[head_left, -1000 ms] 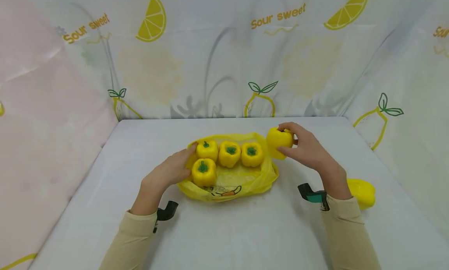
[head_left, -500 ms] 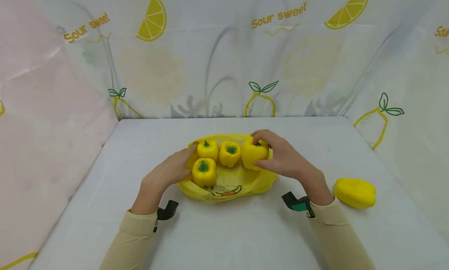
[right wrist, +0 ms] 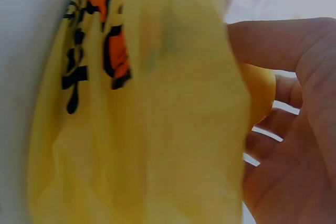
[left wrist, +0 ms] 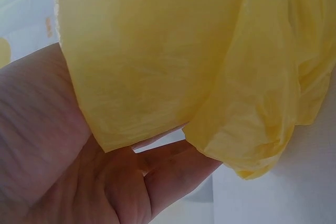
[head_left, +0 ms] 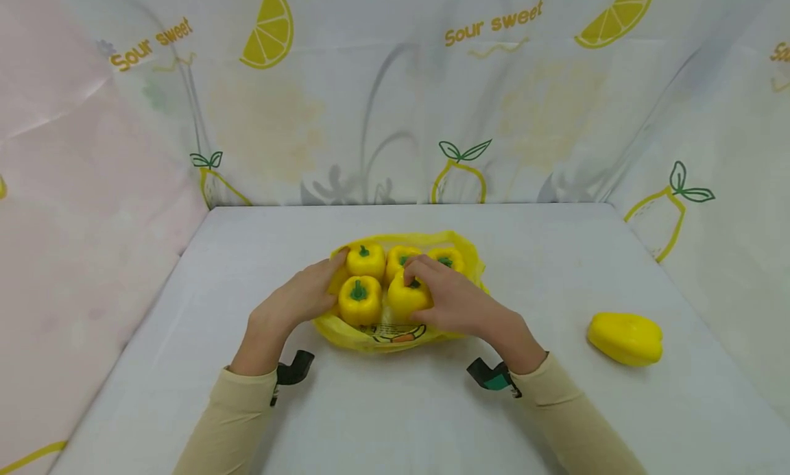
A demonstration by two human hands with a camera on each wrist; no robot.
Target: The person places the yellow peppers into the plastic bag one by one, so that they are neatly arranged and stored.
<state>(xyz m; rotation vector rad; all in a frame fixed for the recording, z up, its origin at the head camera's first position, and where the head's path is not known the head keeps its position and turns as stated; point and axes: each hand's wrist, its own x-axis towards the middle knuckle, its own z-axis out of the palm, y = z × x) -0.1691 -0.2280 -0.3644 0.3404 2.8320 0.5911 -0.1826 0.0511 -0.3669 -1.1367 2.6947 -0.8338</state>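
Observation:
A yellow plastic bag [head_left: 345, 337] with a printed front lies wide at the mouth on the table. My left hand [head_left: 295, 295] grips its left rim; in the left wrist view the bag film hides part of that hand [left wrist: 121, 182]. My right hand [head_left: 459, 298] holds a yellow bell pepper [head_left: 404, 301] by its top, within the front middle of the bag. In the right wrist view, that pepper [right wrist: 261, 93] shows between bag and fingers. Beside it sits a front-left pepper [head_left: 360, 301]. Behind are a back-left pepper [head_left: 365, 261], a middle pepper [head_left: 396, 257] and a right pepper [head_left: 453, 257], partly covered.
Another yellow bell pepper [head_left: 625, 338] lies on its side on the white table [head_left: 382, 413], right of the bag. A lemon-print cloth [head_left: 370, 105] hangs behind the table and along its sides.
My right hand has carried a bell pepper leftward from beside the bag, over the back-right pepper, to the bag's front middle. The left hand has stayed at the rim.

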